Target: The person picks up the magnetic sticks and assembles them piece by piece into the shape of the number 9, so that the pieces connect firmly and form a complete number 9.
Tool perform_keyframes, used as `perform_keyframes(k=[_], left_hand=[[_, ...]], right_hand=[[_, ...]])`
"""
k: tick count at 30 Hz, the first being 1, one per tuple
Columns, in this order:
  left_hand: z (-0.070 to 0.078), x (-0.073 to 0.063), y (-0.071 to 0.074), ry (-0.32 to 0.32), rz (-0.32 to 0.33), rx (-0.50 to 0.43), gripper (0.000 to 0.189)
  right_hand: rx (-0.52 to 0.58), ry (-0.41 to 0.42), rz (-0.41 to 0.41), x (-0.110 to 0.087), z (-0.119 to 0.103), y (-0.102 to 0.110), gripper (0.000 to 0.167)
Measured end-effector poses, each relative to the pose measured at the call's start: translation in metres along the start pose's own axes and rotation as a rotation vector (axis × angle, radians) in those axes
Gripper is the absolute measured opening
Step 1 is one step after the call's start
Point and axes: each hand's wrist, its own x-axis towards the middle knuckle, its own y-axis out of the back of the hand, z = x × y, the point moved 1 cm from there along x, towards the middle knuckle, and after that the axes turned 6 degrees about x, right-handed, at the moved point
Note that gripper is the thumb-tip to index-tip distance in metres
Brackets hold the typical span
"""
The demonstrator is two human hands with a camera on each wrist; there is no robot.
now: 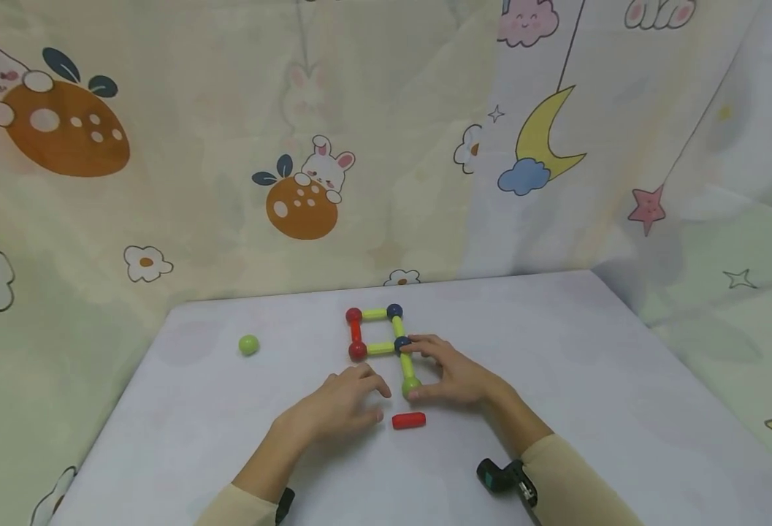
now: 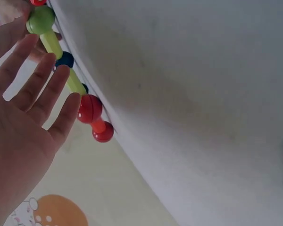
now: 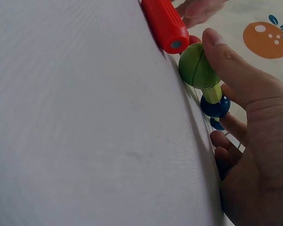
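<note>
A magnetic ball-and-rod figure lies flat on the table: a square with two red balls (image 1: 357,351), two blue balls (image 1: 395,312), yellow-green rods (image 1: 380,348) and one red rod (image 1: 356,332). From its near right corner another yellow-green rod (image 1: 407,369) runs toward me, ending in a green ball (image 1: 411,385). My right hand (image 1: 458,374) holds this stretch, thumb against the green ball and fingertips at the corner's blue ball. Left of it my left hand (image 1: 342,403) hovers with fingers spread, holding nothing. Between the hands lies a loose red rod (image 3: 166,26) with a metal disc in its end.
A loose green ball (image 1: 249,345) sits on the left part of the white table (image 1: 215,424). Behind the table's back edge hangs a printed cloth (image 1: 399,183) with rabbits, flowers and a moon. Straps with dark devices (image 1: 507,478) are on both wrists.
</note>
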Motion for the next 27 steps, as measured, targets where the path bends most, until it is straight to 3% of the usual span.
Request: perform_keyframes(k=[12,16,21,27], left_hand=[[0.015,-0.006,-0.009,-0.013,-0.054,0.057,0.031],[0.023,0.004,-0.011,-0.006,-0.059,0.129,0.034],[0.035,0.022,-0.011,-0.012,-0.017,0.276,0.033],[0.039,0.024,-0.014,-0.001,-0.047,0.278,0.022]], right_hand=[[0.038,-0.011,-0.037,0.005,0.001,0.003,0.079],[0.040,-0.009,-0.049,0.004,0.000,0.009,0.079],[0.057,0.004,-0.027,0.003,0.000,0.019,0.078],[0.084,0.015,-0.081,0.005,0.002,0.013,0.079]])
